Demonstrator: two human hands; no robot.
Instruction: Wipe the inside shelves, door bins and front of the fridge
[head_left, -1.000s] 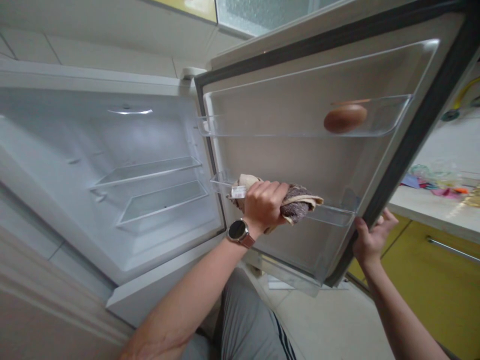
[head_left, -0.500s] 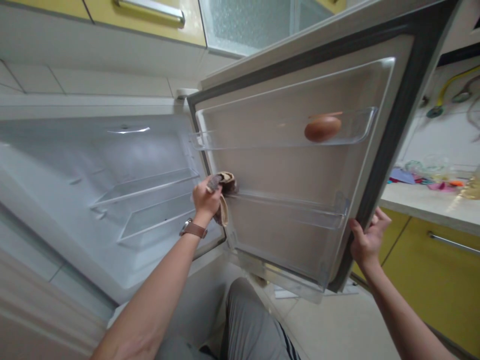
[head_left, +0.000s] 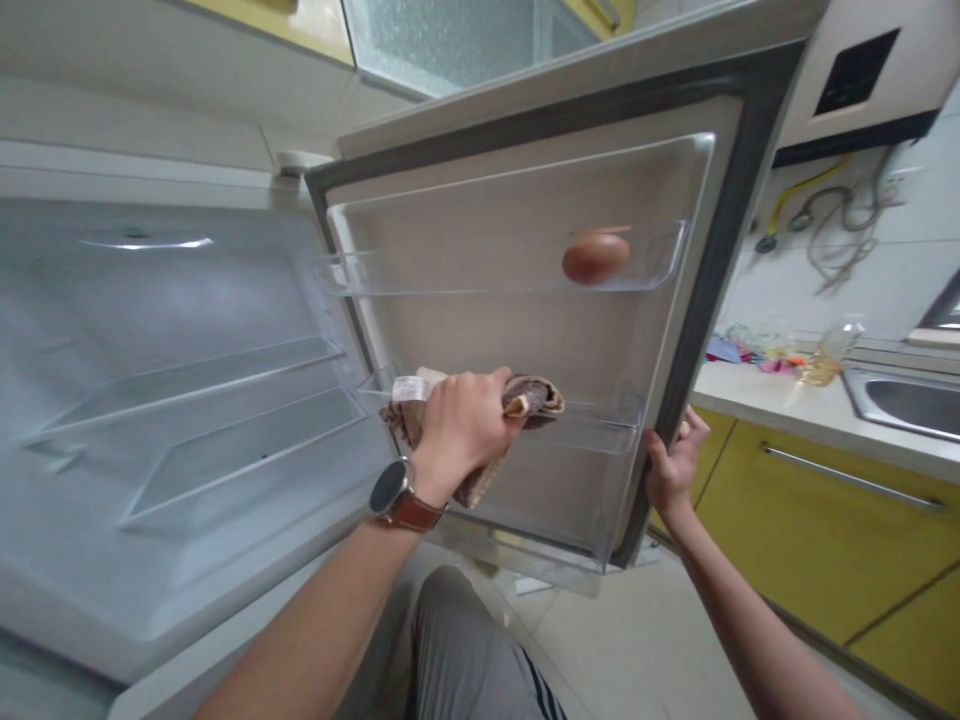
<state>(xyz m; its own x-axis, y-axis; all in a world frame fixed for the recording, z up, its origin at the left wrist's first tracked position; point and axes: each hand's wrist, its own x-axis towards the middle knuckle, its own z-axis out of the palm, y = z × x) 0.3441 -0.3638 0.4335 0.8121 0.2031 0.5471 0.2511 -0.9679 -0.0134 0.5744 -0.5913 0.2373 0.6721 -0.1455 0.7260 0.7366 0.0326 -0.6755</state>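
My left hand (head_left: 459, 425) is closed around a brown and beige cloth (head_left: 529, 397), pressing it on the rim of the lower clear door shelf (head_left: 592, 425) of the open fridge door (head_left: 525, 330). A watch sits on that wrist. My right hand (head_left: 673, 463) grips the outer edge of the door near its lower corner, fingers curled round the dark seal. A single brown egg (head_left: 595, 257) lies in the upper door shelf (head_left: 465, 275).
The fridge interior (head_left: 172, 400) at the left holds bare glass shelves. Yellow cabinets (head_left: 825, 540) stand at the right under a countertop (head_left: 780, 400) with scattered small items and a steel sink (head_left: 907, 400). My grey-trousered knee (head_left: 472, 650) is below the door.
My left hand went with the cloth to the shelf's hinge end, then came back toward its middle. The view has shifted right, showing the sink. My right hand stays on the door edge.
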